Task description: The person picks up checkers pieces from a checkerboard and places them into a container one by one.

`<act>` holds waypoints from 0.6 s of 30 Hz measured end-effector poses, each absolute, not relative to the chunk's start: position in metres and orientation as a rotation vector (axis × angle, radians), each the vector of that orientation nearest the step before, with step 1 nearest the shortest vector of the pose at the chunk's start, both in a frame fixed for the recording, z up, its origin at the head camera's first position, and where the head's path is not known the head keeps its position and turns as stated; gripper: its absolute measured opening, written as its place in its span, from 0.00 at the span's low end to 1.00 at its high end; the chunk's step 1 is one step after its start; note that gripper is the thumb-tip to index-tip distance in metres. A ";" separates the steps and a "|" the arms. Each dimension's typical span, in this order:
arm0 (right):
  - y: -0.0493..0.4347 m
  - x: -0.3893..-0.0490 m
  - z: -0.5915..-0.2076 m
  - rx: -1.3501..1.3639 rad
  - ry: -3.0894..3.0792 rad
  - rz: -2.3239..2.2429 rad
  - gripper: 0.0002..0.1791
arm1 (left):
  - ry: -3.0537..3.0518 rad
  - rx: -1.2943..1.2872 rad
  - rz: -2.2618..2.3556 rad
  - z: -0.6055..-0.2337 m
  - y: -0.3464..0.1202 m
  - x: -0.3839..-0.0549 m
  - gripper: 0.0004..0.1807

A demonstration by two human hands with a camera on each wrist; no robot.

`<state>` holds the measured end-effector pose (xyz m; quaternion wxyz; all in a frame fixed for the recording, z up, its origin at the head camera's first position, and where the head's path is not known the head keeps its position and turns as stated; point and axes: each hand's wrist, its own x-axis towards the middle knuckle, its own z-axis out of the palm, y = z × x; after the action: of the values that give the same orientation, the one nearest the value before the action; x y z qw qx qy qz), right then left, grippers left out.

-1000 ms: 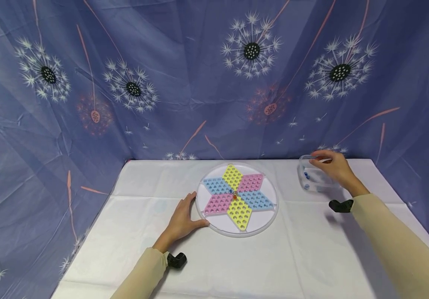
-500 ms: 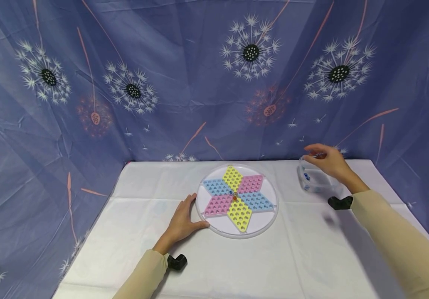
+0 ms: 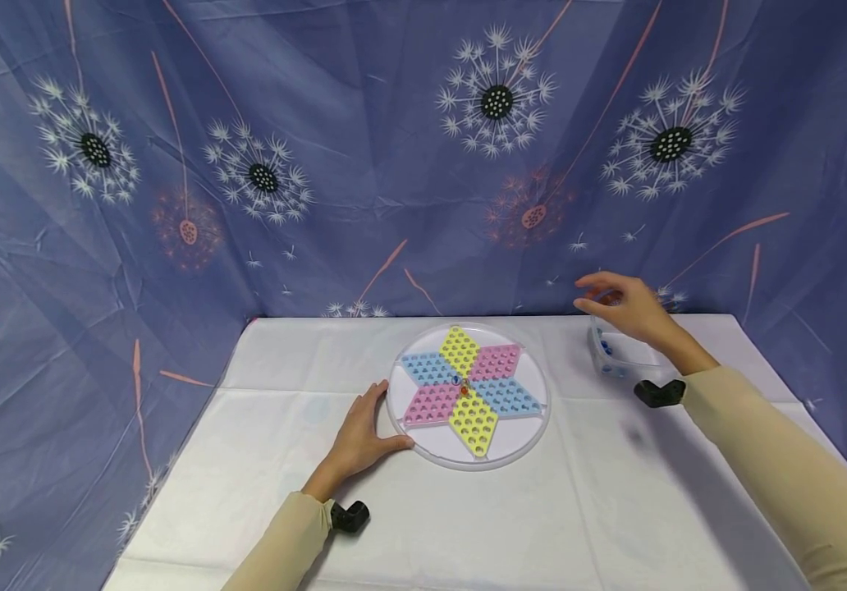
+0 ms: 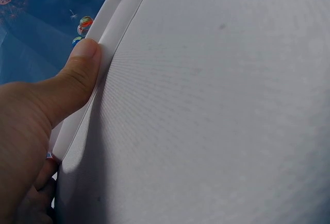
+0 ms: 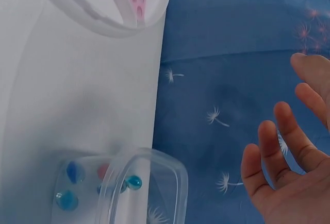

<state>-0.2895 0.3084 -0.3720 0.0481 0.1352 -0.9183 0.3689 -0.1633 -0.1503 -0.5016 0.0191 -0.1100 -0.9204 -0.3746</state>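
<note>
A round white Chinese checkers board (image 3: 523,443) with a yellow, pink and blue star lies on the table. Several marbles (image 3: 464,391) sit at its centre. My left hand (image 3: 357,435) rests against the board's left edge, thumb and fingers spread along the rim. In the left wrist view, the left thumb (image 4: 82,62) touches the rim. My right hand (image 3: 634,308) hangs above a clear plastic box (image 3: 619,365), to its upper left. In the right wrist view, the right fingers (image 5: 268,136) are loosely bent and apart, and no marble shows among them. Blue and teal marbles (image 5: 67,200) lie in the box.
A white cloth (image 3: 298,361) covers the table. Behind it hangs a blue curtain (image 3: 364,164) with dandelion prints, close to the table's back edge and to the box. Each wrist carries a small black device (image 3: 350,517).
My right hand has risen from the box and moved left and away, towards the curtain, uncovering more of the box. My left hand and the board have not moved.
</note>
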 end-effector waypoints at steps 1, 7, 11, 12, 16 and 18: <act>0.306 -0.289 -0.371 0.419 -2.798 1.128 0.26 | -2.856 -0.342 -1.163 -0.502 -0.150 -0.163 0.60; 0.297 -0.288 -0.369 0.467 -2.790 1.146 0.24 | -2.857 -0.343 -1.167 -0.502 -0.150 -0.164 0.60; 0.293 -0.287 -0.369 0.478 -2.792 1.186 0.24 | -2.853 -0.351 -1.168 -0.501 -0.150 -0.164 0.60; 0.292 -0.287 -0.369 0.478 -2.793 1.192 0.24 | -2.852 -0.353 -1.166 -0.501 -0.150 -0.164 0.60; 0.288 -0.287 -0.370 0.509 -2.792 1.200 0.24 | -2.850 -0.356 -1.160 -0.500 -0.150 -0.163 0.60; 0.286 -0.287 -0.372 0.523 -2.786 1.200 0.23 | -2.852 -0.356 -1.154 -0.501 -0.150 -0.163 0.60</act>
<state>-0.2872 0.2859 -0.3716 0.0317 0.1699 -0.9045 0.3898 -0.1626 -0.1501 -0.5006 0.0222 -0.1149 -0.9206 -0.3725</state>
